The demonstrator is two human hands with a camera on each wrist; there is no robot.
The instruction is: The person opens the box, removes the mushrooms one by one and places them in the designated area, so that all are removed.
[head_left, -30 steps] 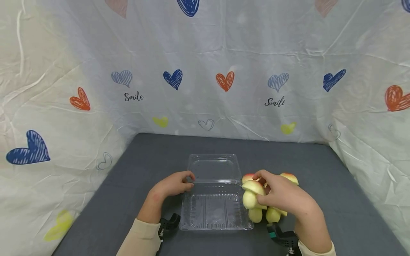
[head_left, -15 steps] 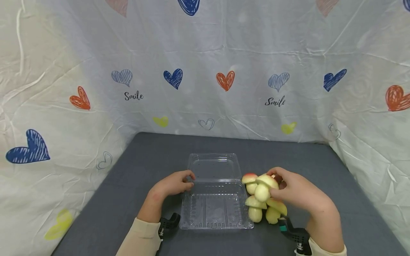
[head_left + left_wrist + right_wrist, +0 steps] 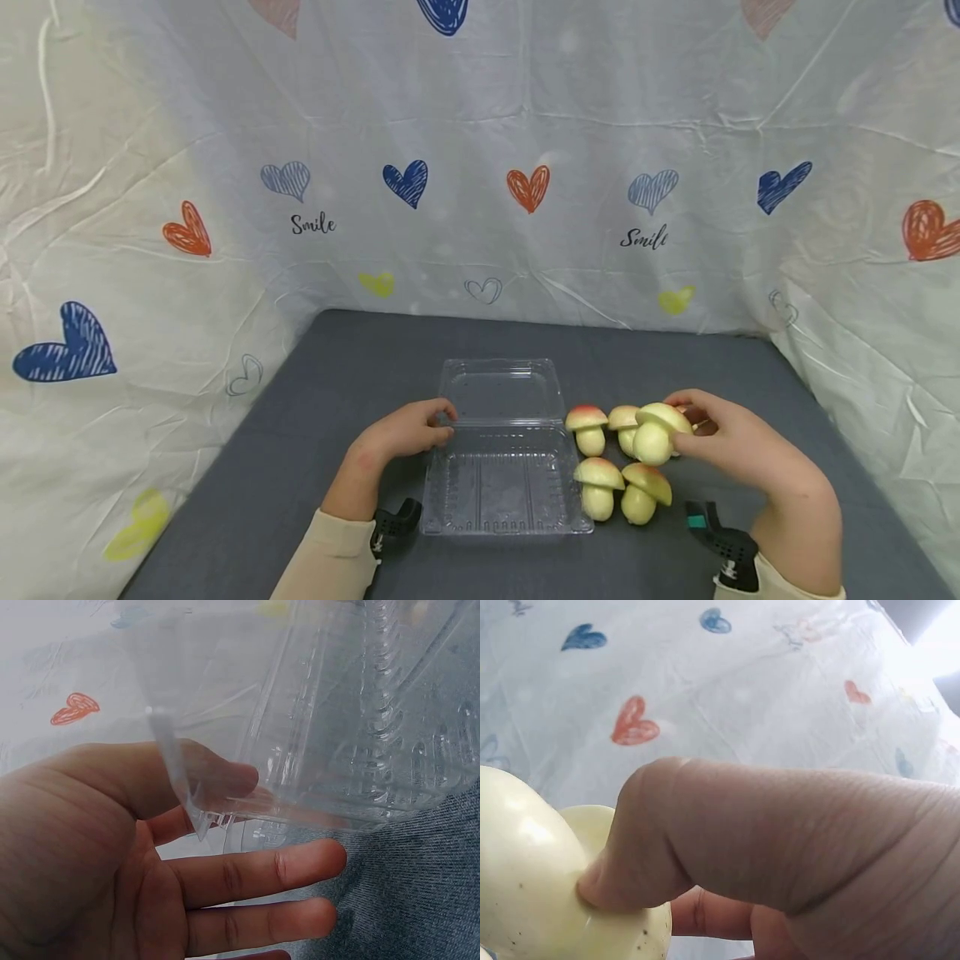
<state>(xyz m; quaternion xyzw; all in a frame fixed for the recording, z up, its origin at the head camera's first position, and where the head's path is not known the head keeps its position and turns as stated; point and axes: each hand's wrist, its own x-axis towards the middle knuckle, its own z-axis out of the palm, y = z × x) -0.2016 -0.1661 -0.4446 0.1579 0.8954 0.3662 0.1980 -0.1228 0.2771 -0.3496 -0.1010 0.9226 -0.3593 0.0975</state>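
Note:
A clear plastic clamshell container (image 3: 510, 492) lies with its lid (image 3: 501, 393) folded back, away from the person. My left hand (image 3: 411, 429) pinches its left edge near the hinge; in the left wrist view the thumb (image 3: 232, 776) lies against the plastic and other fingers (image 3: 277, 866) stretch out below. My right hand (image 3: 723, 429) holds a pale yellow toy mushroom (image 3: 654, 433) by its cap side, right of the container. In the right wrist view the thumb presses on this mushroom (image 3: 525, 862). Red-tinged toy mushrooms (image 3: 598, 487) stand between the container and the right hand.
Beside the container's right edge are more toy mushrooms (image 3: 587, 427), (image 3: 645, 493), one partly hidden behind the held one. A dark grey cloth (image 3: 390, 350) covers the table. A white curtain with printed hearts (image 3: 480, 225) hangs behind and at both sides.
My right hand has moved right with the toy mushroom, from beside the container's edge to the right end of the group, uncovering the others. The left hand and container have stayed still.

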